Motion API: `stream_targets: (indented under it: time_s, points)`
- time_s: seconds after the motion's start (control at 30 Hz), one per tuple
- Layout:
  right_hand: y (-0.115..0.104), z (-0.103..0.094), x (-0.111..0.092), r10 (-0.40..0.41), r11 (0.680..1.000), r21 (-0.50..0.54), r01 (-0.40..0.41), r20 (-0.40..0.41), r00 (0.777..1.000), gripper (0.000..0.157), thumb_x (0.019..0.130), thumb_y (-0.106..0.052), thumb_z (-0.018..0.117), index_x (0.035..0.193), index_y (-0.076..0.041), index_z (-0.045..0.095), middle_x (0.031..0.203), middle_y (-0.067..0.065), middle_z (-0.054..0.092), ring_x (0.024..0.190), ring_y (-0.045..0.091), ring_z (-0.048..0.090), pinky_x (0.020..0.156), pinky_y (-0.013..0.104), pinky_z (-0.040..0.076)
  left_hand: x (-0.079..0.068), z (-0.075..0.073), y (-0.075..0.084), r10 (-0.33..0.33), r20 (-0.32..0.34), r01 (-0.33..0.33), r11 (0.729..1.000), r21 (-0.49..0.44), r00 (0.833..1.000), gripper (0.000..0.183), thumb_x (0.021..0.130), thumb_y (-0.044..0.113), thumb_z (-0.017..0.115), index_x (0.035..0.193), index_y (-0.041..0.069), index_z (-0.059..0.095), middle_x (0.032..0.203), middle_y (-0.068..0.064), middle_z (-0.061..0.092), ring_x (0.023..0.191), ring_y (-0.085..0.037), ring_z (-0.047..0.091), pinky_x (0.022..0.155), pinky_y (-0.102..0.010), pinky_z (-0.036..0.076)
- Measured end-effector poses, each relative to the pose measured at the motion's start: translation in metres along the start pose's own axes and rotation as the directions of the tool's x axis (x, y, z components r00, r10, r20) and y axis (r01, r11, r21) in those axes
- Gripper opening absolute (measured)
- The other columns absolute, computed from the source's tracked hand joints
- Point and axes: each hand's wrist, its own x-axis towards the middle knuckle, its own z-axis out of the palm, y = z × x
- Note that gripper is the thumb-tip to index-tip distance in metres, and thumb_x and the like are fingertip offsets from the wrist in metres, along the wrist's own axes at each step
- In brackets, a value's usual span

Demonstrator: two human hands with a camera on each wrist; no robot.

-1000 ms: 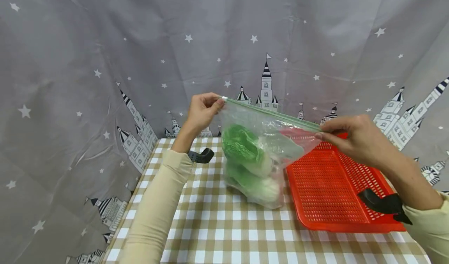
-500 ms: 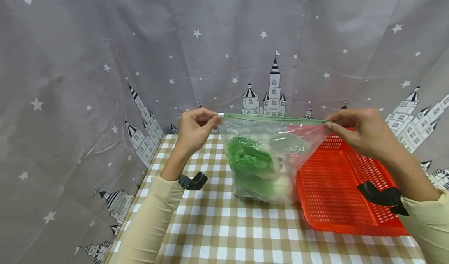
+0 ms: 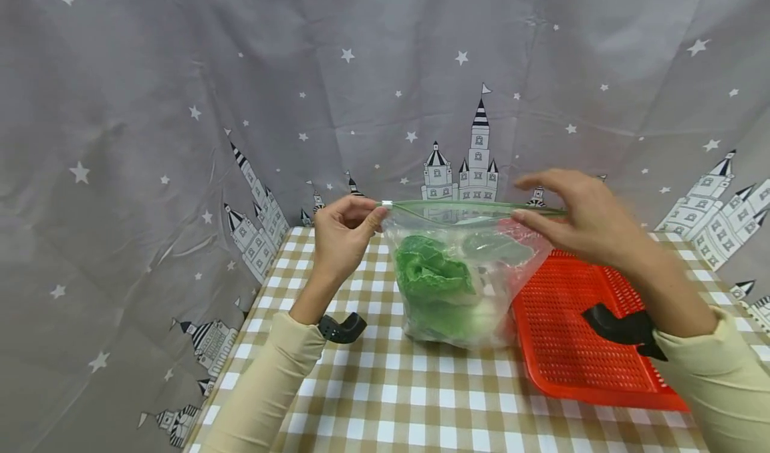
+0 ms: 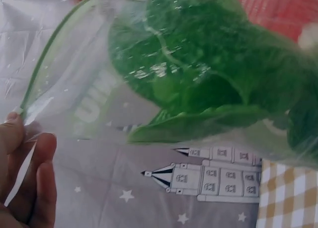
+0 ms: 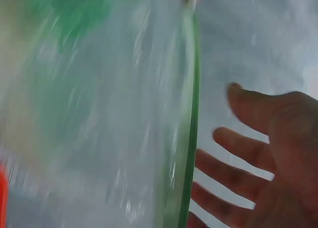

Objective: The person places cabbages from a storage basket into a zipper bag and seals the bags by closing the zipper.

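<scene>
A clear zip bag [image 3: 511, 249] with a green zip strip hangs over the table's middle. Inside it show a leafy green vegetable [image 3: 430, 269] with a pale base and other green-and-white shapes blurred by the plastic. My left hand [image 3: 341, 239] pinches the bag's upper left corner, right at the white slider [image 3: 387, 204]; the left wrist view has its fingertips on that corner [image 4: 20, 111]. My right hand [image 3: 577, 219] is at the upper right of the bag, thumb and fingers spread apart. In the right wrist view its fingers [image 5: 238, 178] lie beside the zip strip [image 5: 191, 114], gripping nothing.
A red perforated plastic basket [image 3: 601, 399] stands at the right, partly behind the bag and right arm. A brown-and-white checked cloth [image 3: 373, 386] covers the table. Behind hangs a grey curtain [image 3: 385, 32] printed with stars and castles.
The bag's tilted top edge has come level, its left end lowered. My right hand has let go of the right corner, spread its fingers and moved left along the edge; the strip's two sides now part.
</scene>
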Motion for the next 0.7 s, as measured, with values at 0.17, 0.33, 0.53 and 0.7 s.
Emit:
stream_targets:
  time_s: [0.17, 0.33, 0.53, 0.7]
  points:
    - [-0.051, 0.046, 0.038, -0.191, 0.981, 0.013, 0.192, -0.062, 0.98, 0.037, 0.086, -0.027, 0.076, 0.116, -0.006, 0.068, 0.113, 0.009, 0.067, 0.109, 0.03, 0.059, 0.095, 0.049, 0.043, -0.003, 0.007, -0.004, 0.023, -0.06, -0.028, 0.996, -0.082, 0.998, 0.009, 0.082, -0.004, 0.073, 0.088, -0.01, 0.068, 0.078, -0.02, 0.071, 0.059, -0.018, 0.067, 0.057, -0.033, 0.055]
    - [-0.074, 0.086, 0.07, -0.137, 0.989, 0.053, 0.138, -0.021, 0.99, 0.034, 0.087, -0.029, 0.075, 0.114, -0.009, 0.072, 0.111, 0.008, 0.069, 0.105, 0.027, 0.062, 0.09, 0.043, 0.046, -0.005, 0.014, -0.006, 0.053, -0.067, -0.064, 0.985, -0.162, 0.996, 0.012, 0.083, -0.003, 0.071, 0.088, -0.013, 0.067, 0.077, -0.021, 0.07, 0.06, -0.013, 0.066, 0.056, -0.031, 0.055]
    - [-0.074, 0.104, 0.081, -0.076, 0.977, 0.192, 0.087, -0.06, 0.995, 0.016, 0.087, -0.017, 0.075, 0.098, -0.006, 0.077, 0.097, 0.007, 0.073, 0.088, 0.021, 0.069, 0.078, 0.036, 0.052, -0.008, 0.021, -0.007, 0.037, -0.102, -0.058, 0.975, -0.212, 0.994, 0.004, 0.083, -0.008, 0.07, 0.085, -0.009, 0.068, 0.071, -0.013, 0.069, 0.058, -0.011, 0.065, 0.057, -0.028, 0.055]
    - [-0.071, 0.104, 0.076, -0.108, 0.96, 0.245, 0.135, -0.119, 0.987, 0.01, 0.086, -0.013, 0.076, 0.089, -0.004, 0.077, 0.086, 0.006, 0.073, 0.078, 0.018, 0.068, 0.072, 0.034, 0.052, -0.008, 0.018, -0.006, 0.034, -0.077, -0.048, 0.98, -0.193, 0.996, 0.009, 0.082, -0.007, 0.069, 0.085, -0.013, 0.063, 0.071, -0.002, 0.069, 0.059, -0.01, 0.063, 0.057, -0.026, 0.054]
